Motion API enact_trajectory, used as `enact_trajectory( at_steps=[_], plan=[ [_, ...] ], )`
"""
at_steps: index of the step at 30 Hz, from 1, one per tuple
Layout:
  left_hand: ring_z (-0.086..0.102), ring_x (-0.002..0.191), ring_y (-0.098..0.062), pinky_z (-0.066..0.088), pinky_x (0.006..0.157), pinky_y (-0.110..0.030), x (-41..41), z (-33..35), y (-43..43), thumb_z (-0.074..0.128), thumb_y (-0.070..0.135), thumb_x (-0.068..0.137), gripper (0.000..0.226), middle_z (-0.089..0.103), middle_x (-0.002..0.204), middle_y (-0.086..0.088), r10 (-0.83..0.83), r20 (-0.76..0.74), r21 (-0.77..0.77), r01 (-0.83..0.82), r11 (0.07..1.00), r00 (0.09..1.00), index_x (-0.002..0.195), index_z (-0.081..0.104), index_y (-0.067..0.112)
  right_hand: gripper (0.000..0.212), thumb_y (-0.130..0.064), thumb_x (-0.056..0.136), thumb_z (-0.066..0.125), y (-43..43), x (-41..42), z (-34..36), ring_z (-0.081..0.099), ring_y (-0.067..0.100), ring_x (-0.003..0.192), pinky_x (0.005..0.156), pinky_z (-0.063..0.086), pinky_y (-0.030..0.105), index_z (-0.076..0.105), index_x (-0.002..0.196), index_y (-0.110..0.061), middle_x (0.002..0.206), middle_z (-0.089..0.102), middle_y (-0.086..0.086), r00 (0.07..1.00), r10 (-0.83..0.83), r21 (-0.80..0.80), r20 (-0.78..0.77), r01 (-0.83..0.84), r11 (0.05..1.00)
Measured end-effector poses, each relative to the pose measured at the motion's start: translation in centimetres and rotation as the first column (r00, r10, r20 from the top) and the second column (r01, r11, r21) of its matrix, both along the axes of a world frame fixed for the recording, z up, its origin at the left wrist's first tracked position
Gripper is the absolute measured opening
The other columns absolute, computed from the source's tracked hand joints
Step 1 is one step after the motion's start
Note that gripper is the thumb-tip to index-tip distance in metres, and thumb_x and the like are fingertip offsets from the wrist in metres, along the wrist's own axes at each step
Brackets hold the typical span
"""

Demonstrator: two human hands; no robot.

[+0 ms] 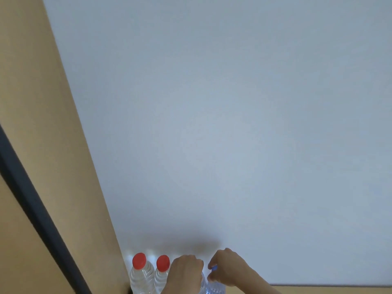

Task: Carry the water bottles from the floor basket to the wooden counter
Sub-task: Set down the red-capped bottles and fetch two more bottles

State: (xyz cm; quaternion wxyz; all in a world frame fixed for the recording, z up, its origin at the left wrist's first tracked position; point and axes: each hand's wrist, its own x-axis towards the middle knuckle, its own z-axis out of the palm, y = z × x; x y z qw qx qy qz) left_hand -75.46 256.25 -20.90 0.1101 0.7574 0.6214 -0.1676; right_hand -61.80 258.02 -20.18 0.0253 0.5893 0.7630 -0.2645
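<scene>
Two clear water bottles with red caps (pixel 139 261) (pixel 163 263) stand upright side by side at the bottom of the view, against a white wall. My left hand (pixel 186 270) curls over the top of a third bottle just right of them, hiding its cap. My right hand (pixel 228 267) grips the blue cap (pixel 213 268) of a fourth clear bottle (pixel 215 289) beside it. A strip of wooden counter (pixel 339 290) shows at the bottom right. The floor basket is out of view.
A tan wooden panel (pixel 53 145) with a dark strip (pixel 27 198) rises along the left side, right beside the leftmost bottle. The white wall (pixel 233 124) fills most of the view behind the bottles.
</scene>
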Motion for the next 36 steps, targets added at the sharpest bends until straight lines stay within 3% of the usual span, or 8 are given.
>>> enact_trajectory(
  at_steps=[4,8,12,21,24,29,32,36],
  plan=[
    [0.052,0.123,-0.025,0.040,0.101,-0.033,-0.7,2.6,-0.3,0.051,0.032,0.091,0.044,0.058,0.129,-0.005,-0.041,0.177,0.082,0.027,0.996,0.983,0.133,0.053,0.019,0.038,-0.037,0.084,0.064,0.2,0.2,2.3,0.055,0.016,0.118,0.095,0.043,0.026,0.068,0.119,-0.023,0.124,0.065,-0.002,0.990,0.118,-0.004,0.076,-0.118,0.993],
    [0.059,0.110,-0.026,0.046,0.087,-0.031,-1.5,7.8,0.9,0.056,0.045,0.089,0.042,0.066,0.116,-0.007,-0.119,0.326,0.184,0.061,0.981,0.938,0.116,0.064,0.015,0.033,-0.037,0.092,0.055,1.2,-0.4,5.9,0.060,0.024,0.101,0.079,0.040,0.024,0.072,0.102,-0.012,0.114,0.068,0.006,0.985,0.166,0.084,0.046,-0.169,0.982],
    [0.061,0.096,-0.024,0.040,0.071,-0.027,-2.0,11.6,1.7,0.061,0.043,0.085,0.033,0.068,0.105,-0.002,-0.134,0.307,0.185,0.080,0.980,0.942,0.106,0.067,0.018,0.034,-0.038,0.094,0.052,2.1,-1.1,9.1,0.057,0.024,0.105,0.084,0.042,0.027,0.069,0.106,-0.011,0.116,0.065,0.005,0.964,0.246,0.091,0.102,-0.255,0.963],
    [0.059,0.102,-0.015,0.043,0.077,-0.028,-3.4,19.0,1.1,0.059,0.051,0.085,0.040,0.064,0.114,0.008,-0.173,0.246,0.226,0.117,0.967,0.954,0.119,0.062,0.029,0.035,-0.047,0.091,0.051,1.9,-1.6,17.0,0.061,0.018,0.103,0.074,0.042,0.027,0.065,0.117,-0.028,0.114,0.067,-0.003,0.902,0.345,0.066,0.258,-0.373,0.926],
    [0.059,0.101,-0.015,0.046,0.081,-0.029,-3.7,22.0,0.7,0.059,0.050,0.086,0.038,0.064,0.112,0.009,-0.200,0.241,0.291,0.126,0.948,0.950,0.118,0.062,0.030,0.033,-0.044,0.091,0.053,1.5,-1.6,20.6,0.061,0.015,0.093,0.068,0.041,0.023,0.067,0.115,-0.026,0.105,0.068,-0.005,0.908,0.330,0.145,0.257,-0.374,0.916],
    [0.059,0.094,-0.012,0.045,0.076,-0.027,-4.1,25.3,0.0,0.058,0.050,0.087,0.030,0.061,0.100,0.015,-0.225,0.293,0.440,0.078,0.895,0.929,0.112,0.062,0.033,0.032,-0.044,0.093,0.050,0.7,-1.1,24.7,0.058,0.012,0.096,0.081,0.049,0.029,0.069,0.110,-0.024,0.109,0.068,-0.008,0.940,0.270,0.347,0.209,-0.329,0.878],
    [0.059,0.094,-0.010,0.045,0.077,-0.027,-4.5,26.2,-0.7,0.056,0.050,0.089,0.027,0.057,0.095,0.019,-0.275,0.317,0.586,0.040,0.809,0.907,0.110,0.062,0.034,0.029,-0.044,0.093,0.051,0.3,-0.6,25.8,0.060,0.013,0.096,0.082,0.051,0.032,0.068,0.104,-0.022,0.102,0.067,-0.009,0.963,0.244,0.513,0.116,-0.269,0.815],
    [0.059,0.101,-0.011,0.049,0.081,-0.032,-5.4,26.0,-1.6,0.052,0.046,0.092,0.033,0.060,0.109,0.015,-0.356,0.275,0.779,0.009,0.627,0.893,0.121,0.058,0.031,0.032,-0.049,0.092,0.052,-0.5,-0.6,25.7,0.055,0.011,0.084,0.072,0.043,0.027,0.059,0.112,-0.025,0.101,0.059,-0.012,0.973,0.231,0.724,0.021,-0.174,0.667]
  ],
)
